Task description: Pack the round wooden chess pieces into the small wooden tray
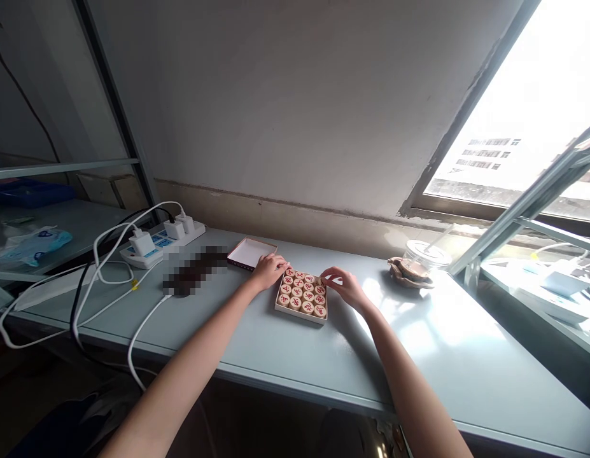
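On the grey table (256, 337), in front of the person, sits the box (299, 315), filled with round pieces (307, 307) marked in red, set close together in rows. The left hand (269, 270) reaches the box's far left corner, its fingers bunched and bent over the edge; whether they grip the wall or merely rest there, one cannot tell. The right hand (346, 286) is at the far right corner, thumb and forefinger curved to a narrow gap at the tips, beside the corner piece; a firm hold on it cannot be made out. What looks like the lid (249, 253) lies pale side up, behind and to the left of the box. The step in hand seems to be fingering the pieces along the far row; the next move would call for a light fingertip pinch at that corner, with the box held steady.
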`<state>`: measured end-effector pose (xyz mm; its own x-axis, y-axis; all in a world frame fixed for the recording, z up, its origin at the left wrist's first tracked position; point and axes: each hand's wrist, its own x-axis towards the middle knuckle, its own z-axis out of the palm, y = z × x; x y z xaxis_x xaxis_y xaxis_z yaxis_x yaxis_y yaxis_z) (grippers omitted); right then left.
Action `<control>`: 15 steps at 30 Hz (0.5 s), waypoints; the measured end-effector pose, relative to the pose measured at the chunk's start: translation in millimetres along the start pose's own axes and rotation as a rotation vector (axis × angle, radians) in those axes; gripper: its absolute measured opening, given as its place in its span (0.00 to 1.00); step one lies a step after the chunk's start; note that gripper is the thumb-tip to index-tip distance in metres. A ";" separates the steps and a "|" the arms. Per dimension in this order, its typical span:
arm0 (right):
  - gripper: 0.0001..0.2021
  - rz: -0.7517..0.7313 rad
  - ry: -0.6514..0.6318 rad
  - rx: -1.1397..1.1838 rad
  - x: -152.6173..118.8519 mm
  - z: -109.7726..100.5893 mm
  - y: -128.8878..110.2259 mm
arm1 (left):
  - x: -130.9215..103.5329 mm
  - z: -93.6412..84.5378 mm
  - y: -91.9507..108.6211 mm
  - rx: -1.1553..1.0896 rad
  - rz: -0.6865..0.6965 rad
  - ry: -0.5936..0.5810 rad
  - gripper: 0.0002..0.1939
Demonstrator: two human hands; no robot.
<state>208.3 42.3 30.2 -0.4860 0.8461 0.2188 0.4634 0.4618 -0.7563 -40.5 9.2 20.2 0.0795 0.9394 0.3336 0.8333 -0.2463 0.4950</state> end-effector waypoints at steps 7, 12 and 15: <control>0.14 0.004 0.080 -0.109 4.2 -10.4 7.4 | 0.1 1.5 -2.7 0.010 0.014 -0.005 0.17; 0.12 0.117 0.162 -0.268 0.6 -14.5 24.0 | 0.5 0.3 -2.1 0.025 0.023 -0.014 0.17; 0.10 0.118 0.273 -0.410 -1.8 -13.6 19.8 | 0.3 -1.3 -1.8 0.044 0.058 -0.020 0.16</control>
<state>228.5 53.6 23.2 -0.2268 0.9121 0.3415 0.7828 0.3793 -0.4933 -42.7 9.6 20.4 0.1387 0.9287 0.3440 0.8502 -0.2898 0.4395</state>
